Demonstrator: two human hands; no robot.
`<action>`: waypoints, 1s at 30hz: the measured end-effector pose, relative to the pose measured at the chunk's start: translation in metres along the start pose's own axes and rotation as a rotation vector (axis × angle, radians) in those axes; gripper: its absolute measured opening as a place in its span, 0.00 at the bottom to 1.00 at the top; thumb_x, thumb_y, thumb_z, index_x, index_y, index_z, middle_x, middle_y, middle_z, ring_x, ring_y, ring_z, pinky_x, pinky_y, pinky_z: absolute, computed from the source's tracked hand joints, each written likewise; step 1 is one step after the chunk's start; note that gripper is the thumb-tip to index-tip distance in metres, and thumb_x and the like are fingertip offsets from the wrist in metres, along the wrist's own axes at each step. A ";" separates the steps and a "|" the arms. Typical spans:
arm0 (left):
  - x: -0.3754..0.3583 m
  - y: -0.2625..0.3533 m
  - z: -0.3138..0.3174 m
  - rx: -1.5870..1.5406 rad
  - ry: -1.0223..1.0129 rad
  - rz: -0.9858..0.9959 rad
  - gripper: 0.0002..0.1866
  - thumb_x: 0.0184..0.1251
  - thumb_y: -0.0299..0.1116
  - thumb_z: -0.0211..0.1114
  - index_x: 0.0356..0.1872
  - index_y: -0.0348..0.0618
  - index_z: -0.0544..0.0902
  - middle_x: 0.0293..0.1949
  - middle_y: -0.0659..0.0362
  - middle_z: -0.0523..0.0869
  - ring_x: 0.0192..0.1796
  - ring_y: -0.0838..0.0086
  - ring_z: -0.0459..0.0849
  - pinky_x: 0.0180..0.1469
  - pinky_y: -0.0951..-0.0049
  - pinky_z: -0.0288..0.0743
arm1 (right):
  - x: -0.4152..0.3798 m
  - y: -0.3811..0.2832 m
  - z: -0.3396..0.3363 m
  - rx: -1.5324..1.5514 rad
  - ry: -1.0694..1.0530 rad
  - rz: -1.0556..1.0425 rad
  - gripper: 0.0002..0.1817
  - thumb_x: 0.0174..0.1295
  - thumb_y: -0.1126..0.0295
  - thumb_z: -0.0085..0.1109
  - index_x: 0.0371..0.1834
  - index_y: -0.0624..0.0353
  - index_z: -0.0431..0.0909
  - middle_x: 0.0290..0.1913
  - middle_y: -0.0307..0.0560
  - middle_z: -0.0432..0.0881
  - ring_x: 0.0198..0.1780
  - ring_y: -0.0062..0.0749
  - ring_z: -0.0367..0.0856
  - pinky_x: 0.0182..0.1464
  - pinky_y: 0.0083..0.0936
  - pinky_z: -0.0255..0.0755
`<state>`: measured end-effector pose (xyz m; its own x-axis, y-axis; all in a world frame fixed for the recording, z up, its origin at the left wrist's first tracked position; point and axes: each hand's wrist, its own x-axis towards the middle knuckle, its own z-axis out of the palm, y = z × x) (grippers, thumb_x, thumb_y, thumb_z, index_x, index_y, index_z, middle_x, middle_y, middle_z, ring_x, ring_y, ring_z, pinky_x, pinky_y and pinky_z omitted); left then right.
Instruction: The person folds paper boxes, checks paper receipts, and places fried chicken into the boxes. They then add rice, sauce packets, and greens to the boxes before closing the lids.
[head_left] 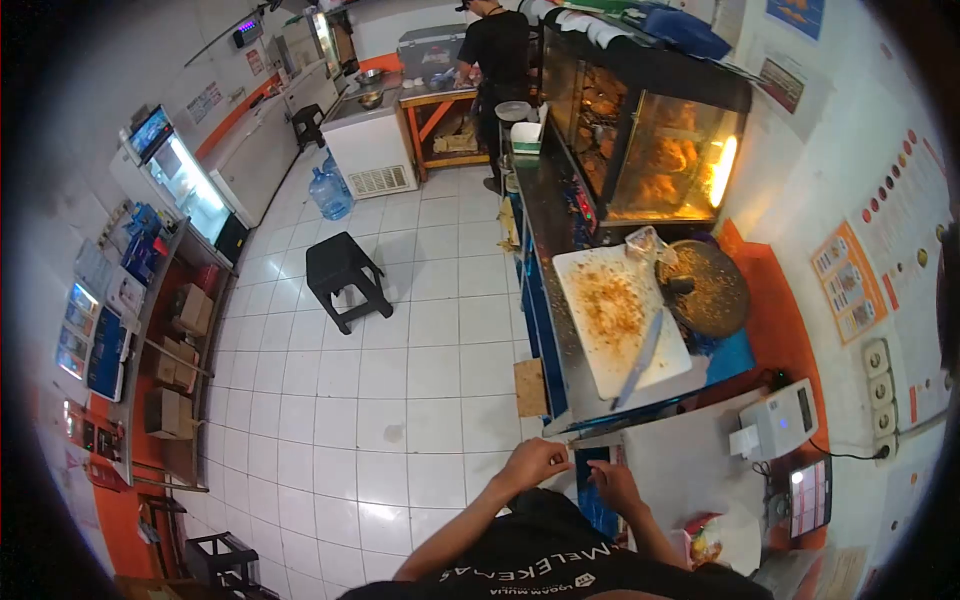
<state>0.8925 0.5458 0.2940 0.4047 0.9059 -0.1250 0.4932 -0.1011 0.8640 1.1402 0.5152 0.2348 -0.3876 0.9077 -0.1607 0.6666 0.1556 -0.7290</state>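
Observation:
My left hand (535, 463) is in front of my body at the near end of the counter, its fingers curled in. Anything between them is too small to make out. Just to its right, my right hand (614, 486) is also curled, apart from the left, and its grip is partly hidden. Beyond both hands lies a white cutting board (610, 310) strewn with brown crumbs. A large knife (640, 360) rests across its right edge, handle toward me. A dark round pan (715, 290) with more crumbs stands beside the board, near a clear plastic bag (648, 247).
A lit glass warmer (670, 150) with browned food stands farther along the counter. To my right are a receipt printer (780, 420) and a tablet (809, 497). A black stool (343, 275) stands on the tiled floor. Another person (495, 60) works at the back.

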 end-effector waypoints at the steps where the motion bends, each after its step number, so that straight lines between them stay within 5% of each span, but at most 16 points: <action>1: -0.002 -0.010 -0.008 -0.010 -0.036 -0.020 0.09 0.66 0.36 0.67 0.38 0.41 0.86 0.31 0.49 0.89 0.36 0.54 0.88 0.41 0.60 0.80 | 0.023 0.003 0.004 -0.028 0.029 -0.070 0.12 0.67 0.74 0.53 0.49 0.65 0.81 0.42 0.58 0.87 0.43 0.55 0.87 0.46 0.42 0.80; 4: -0.005 -0.067 -0.042 -0.125 -0.014 -0.019 0.09 0.70 0.35 0.64 0.40 0.41 0.87 0.31 0.49 0.89 0.35 0.56 0.89 0.41 0.61 0.81 | 0.109 -0.009 0.006 -0.008 -0.023 -0.098 0.12 0.67 0.74 0.52 0.50 0.63 0.82 0.43 0.60 0.86 0.45 0.57 0.85 0.49 0.45 0.78; 7: -0.009 -0.121 -0.111 0.048 0.307 -0.104 0.10 0.70 0.36 0.65 0.38 0.40 0.88 0.29 0.49 0.88 0.32 0.58 0.89 0.37 0.62 0.80 | 0.218 -0.056 -0.006 -0.076 0.027 -0.194 0.13 0.67 0.72 0.54 0.51 0.62 0.82 0.46 0.61 0.86 0.46 0.57 0.84 0.50 0.45 0.77; 13: -0.030 -0.253 -0.246 -0.016 0.475 -0.547 0.11 0.68 0.35 0.67 0.34 0.38 0.89 0.26 0.51 0.90 0.24 0.66 0.88 0.32 0.71 0.82 | 0.408 -0.224 -0.199 -0.105 0.705 -0.487 0.14 0.65 0.74 0.60 0.53 0.62 0.80 0.55 0.55 0.81 0.57 0.53 0.79 0.59 0.42 0.73; 14: -0.043 -0.284 -0.263 -0.093 0.539 -0.587 0.11 0.68 0.35 0.67 0.35 0.38 0.89 0.28 0.52 0.90 0.25 0.66 0.89 0.33 0.72 0.83 | 0.429 -0.256 -0.239 -0.325 1.003 -0.550 0.14 0.65 0.75 0.59 0.54 0.61 0.80 0.55 0.55 0.80 0.56 0.53 0.79 0.59 0.42 0.73; 16: -0.054 -0.334 -0.304 0.055 0.466 -0.623 0.12 0.67 0.37 0.67 0.42 0.39 0.89 0.32 0.51 0.91 0.31 0.64 0.91 0.37 0.69 0.84 | 0.468 -0.294 -0.311 -0.611 1.233 -0.608 0.16 0.67 0.74 0.57 0.57 0.61 0.78 0.56 0.54 0.79 0.59 0.50 0.77 0.60 0.41 0.72; 18: -0.034 -0.337 -0.347 0.282 0.341 -0.873 0.23 0.62 0.43 0.70 0.55 0.40 0.85 0.37 0.48 0.91 0.45 0.57 0.91 0.49 0.59 0.84 | 0.511 -0.309 -0.355 -0.844 1.389 -0.514 0.16 0.68 0.69 0.58 0.57 0.60 0.78 0.56 0.52 0.77 0.58 0.47 0.76 0.62 0.41 0.69; 22: 0.036 -0.401 -0.398 0.234 0.254 -0.984 0.38 0.56 0.50 0.73 0.65 0.38 0.76 0.43 0.45 0.90 0.53 0.49 0.87 0.58 0.55 0.80 | 0.573 -0.301 -0.392 -1.092 1.327 -0.106 0.21 0.68 0.65 0.60 0.62 0.60 0.75 0.57 0.53 0.76 0.59 0.48 0.75 0.64 0.41 0.66; 26: 0.162 -0.477 -0.441 0.161 0.004 -0.813 0.46 0.56 0.53 0.74 0.71 0.37 0.67 0.47 0.42 0.89 0.56 0.47 0.85 0.59 0.54 0.79 | 0.571 -0.293 -0.396 -1.260 1.398 -0.031 0.24 0.66 0.61 0.62 0.63 0.61 0.75 0.55 0.50 0.75 0.58 0.46 0.72 0.62 0.41 0.65; 27: 0.197 -0.542 -0.436 0.304 -0.033 -0.620 0.47 0.56 0.53 0.74 0.71 0.35 0.67 0.46 0.42 0.89 0.57 0.46 0.84 0.58 0.54 0.79 | 0.564 -0.298 -0.394 -1.215 1.395 0.012 0.24 0.65 0.59 0.62 0.60 0.63 0.76 0.54 0.51 0.75 0.57 0.46 0.72 0.62 0.41 0.65; 30: 0.346 -0.512 -0.502 0.476 -0.299 -0.456 0.46 0.57 0.53 0.74 0.71 0.36 0.66 0.47 0.41 0.88 0.57 0.46 0.84 0.58 0.53 0.79 | 0.548 -0.310 -0.380 -1.149 1.391 0.199 0.23 0.65 0.59 0.62 0.57 0.65 0.79 0.53 0.54 0.74 0.58 0.48 0.72 0.62 0.41 0.64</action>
<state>0.3932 1.1171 0.0533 0.2385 0.7561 -0.6094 0.9176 0.0300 0.3963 0.9631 1.1128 0.6251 0.0984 0.4786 0.8725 0.9243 -0.3688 0.0981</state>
